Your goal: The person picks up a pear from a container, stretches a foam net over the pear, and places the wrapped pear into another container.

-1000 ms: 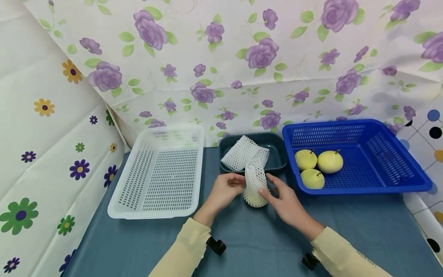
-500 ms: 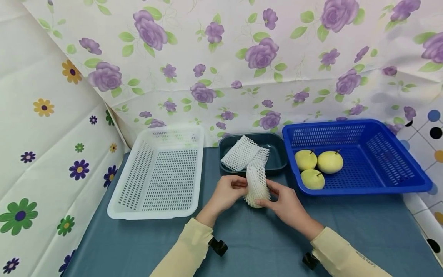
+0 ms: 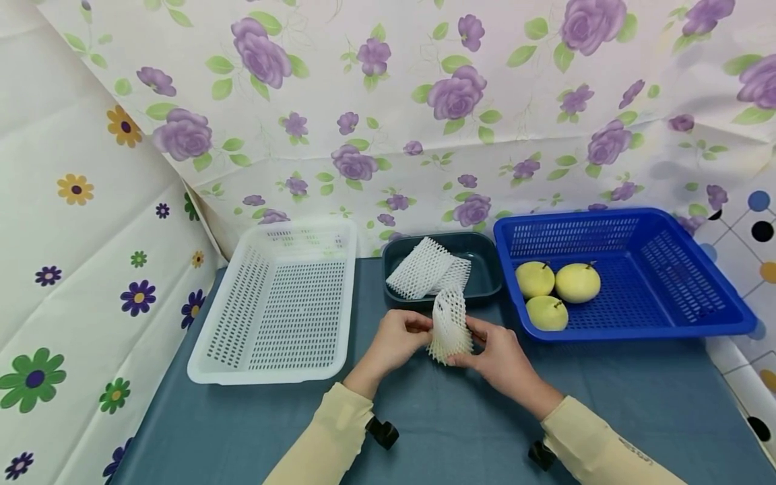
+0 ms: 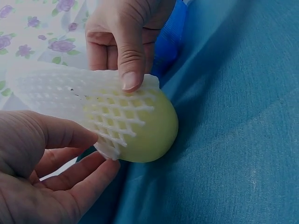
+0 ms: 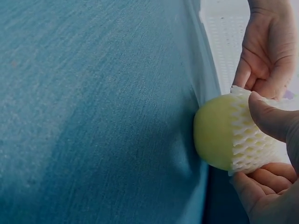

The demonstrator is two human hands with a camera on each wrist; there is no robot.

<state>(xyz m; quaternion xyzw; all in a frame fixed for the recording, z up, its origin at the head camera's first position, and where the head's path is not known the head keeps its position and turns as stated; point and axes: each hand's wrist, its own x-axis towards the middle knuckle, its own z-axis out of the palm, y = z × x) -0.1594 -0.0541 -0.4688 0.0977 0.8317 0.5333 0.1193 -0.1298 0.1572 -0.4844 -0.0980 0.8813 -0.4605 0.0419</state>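
Observation:
A yellow-green pear (image 4: 161, 128) stands on the table, its upper part inside a white foam fruit net (image 3: 449, 320). Its lower end is bare in both wrist views. My left hand (image 3: 397, 340) pinches the net's edge at the left side. From the other side my right hand (image 3: 502, 357) grips net and pear, its thumb (image 5: 268, 116) pressing on the mesh and its fingers on the far side. The net's free end rises above the pear, in front of a dark green tray (image 3: 485, 269) that holds more foam nets (image 3: 419, 269).
On the left stands a white perforated basket (image 3: 279, 370). A blue basket (image 3: 642, 331) at the right holds three pears (image 3: 578, 283) in its left part. Blue-green cloth (image 3: 436, 431) covers the table, and a flowered sheet (image 3: 388, 101) hangs behind.
My right thumb has slid down to the net's lower edge, and my left fingers have closed in on its side. The net's upper end has dropped a little over the pear.

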